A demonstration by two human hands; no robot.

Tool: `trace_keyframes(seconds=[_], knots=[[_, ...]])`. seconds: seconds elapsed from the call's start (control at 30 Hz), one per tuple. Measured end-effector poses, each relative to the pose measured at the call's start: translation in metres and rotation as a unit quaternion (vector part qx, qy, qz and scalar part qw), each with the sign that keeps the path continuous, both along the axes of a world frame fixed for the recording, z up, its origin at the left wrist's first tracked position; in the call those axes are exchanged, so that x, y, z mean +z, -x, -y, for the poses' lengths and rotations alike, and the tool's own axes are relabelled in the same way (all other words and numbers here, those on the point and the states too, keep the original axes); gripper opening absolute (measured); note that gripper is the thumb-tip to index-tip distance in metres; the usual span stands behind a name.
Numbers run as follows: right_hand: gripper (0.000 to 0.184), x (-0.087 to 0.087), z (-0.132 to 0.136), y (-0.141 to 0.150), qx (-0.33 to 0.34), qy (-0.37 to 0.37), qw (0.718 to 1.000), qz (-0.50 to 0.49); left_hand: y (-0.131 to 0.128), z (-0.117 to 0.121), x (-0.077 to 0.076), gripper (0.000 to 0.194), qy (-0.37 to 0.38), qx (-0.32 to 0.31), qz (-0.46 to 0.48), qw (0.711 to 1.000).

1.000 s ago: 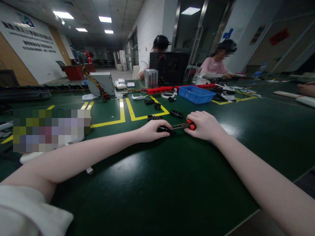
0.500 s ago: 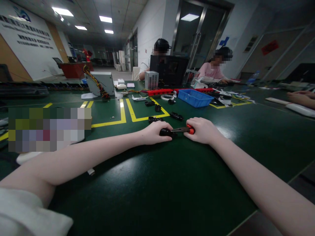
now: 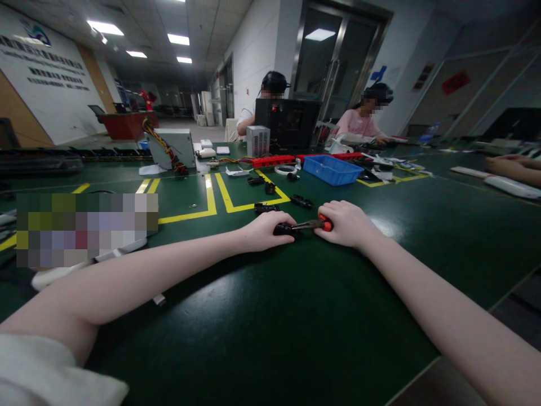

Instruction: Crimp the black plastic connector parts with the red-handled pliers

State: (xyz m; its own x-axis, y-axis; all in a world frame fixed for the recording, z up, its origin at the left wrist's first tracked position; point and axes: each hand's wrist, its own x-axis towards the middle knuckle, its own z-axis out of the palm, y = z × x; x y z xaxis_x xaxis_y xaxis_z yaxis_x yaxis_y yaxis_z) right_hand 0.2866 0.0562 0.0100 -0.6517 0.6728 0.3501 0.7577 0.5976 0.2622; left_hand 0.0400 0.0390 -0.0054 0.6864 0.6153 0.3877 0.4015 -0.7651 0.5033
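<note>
My left hand is closed around a small black part, roughly cylindrical, held low over the green table. In my right hand are needle-nose pliers with red-orange handles, the fingers wrapped around the grip. The plier tips point left and meet the top of the black part; what they pinch there is too small to make out. Just beyond my left hand lies a similar black piece, and another black piece rests between and behind the hands.
Farther back stand a blue bin, a white cable coil, a red power strip and a power supply with bundled wires. Two people sit across the table near a black computer case. At right, another person's hands show.
The view has shifted slightly. Both hands keep nearly the same place, with the pliers still at the black part, which now looks a little differently tilted.
</note>
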Motion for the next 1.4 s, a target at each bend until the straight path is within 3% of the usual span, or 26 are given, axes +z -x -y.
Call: trace_keyframes(seconds=[0.27,0.43,0.87,1.07,1.4], knots=[[0.021,-0.002,-0.001,-0.001,0.013,0.001,1.000,-0.021,0.001,0.002,-0.001,0.029,-0.012,0.000,0.004,1.000],[0.020,-0.001,0.001,0.002,0.008,0.001,0.999,-0.033,-0.002,0.003,-0.004,0.042,0.000,0.031,0.016,0.999],[0.016,-0.001,0.003,0.007,0.023,-0.027,0.998,-0.051,-0.002,0.008,0.001,0.039,-0.046,0.062,-0.086,0.993],[0.014,0.004,0.003,-0.002,0.018,-0.090,0.991,-0.097,0.000,0.008,0.002,0.043,-0.032,0.039,-0.062,0.997],[0.017,0.005,0.005,-0.006,0.017,-0.058,0.996,-0.064,0.001,0.006,0.001,0.046,-0.009,0.017,-0.018,1.000]])
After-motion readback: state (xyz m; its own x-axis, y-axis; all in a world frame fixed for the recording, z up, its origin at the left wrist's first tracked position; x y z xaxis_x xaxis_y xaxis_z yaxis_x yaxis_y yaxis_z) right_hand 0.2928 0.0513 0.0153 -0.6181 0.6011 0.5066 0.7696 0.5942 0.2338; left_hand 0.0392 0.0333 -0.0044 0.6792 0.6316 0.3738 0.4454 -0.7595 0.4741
